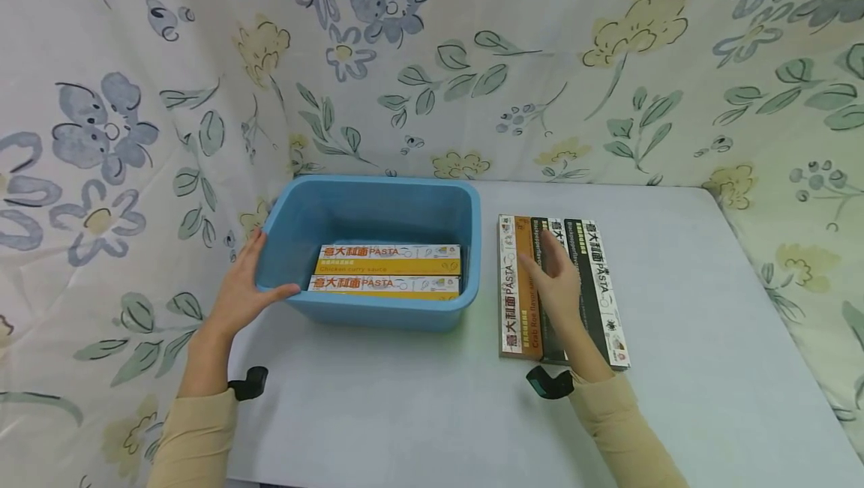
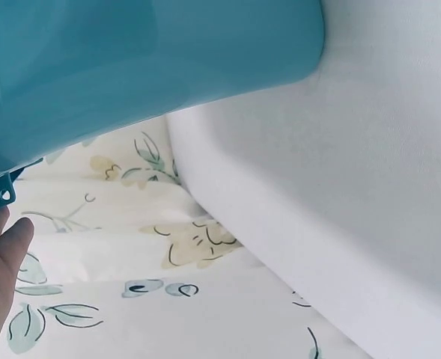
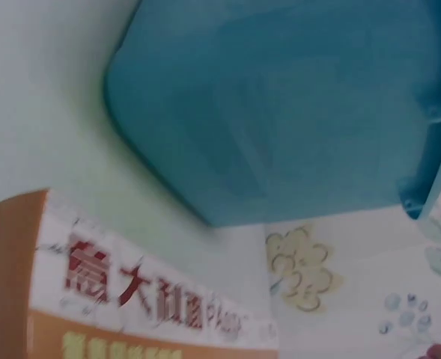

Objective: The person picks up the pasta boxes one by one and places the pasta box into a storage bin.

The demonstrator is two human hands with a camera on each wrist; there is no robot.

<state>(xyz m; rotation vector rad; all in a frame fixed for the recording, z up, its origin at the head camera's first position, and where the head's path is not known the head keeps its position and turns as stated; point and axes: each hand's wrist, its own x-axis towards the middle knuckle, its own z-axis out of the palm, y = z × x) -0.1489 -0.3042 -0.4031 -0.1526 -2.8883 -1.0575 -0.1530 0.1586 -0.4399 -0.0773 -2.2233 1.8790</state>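
Note:
My left hand is at the front left corner of a blue plastic bin, thumb stretched along the front rim and fingers straight along the left side. In the left wrist view its fingertips touch the rim's underside. Two yellow-and-white pasta boxes marked chicken curry sauce lie inside the bin. My right hand is over the pasta boxes to the right, thumb and fingers apart, holding nothing. Below it are an orange crab roe pasta box and two black pasta boxes, side by side; the hand partly hides them.
The white table carries the bin and the boxes. A flowered curtain hangs behind the table and along both sides. The bin's right wall stands a short gap from the orange box.

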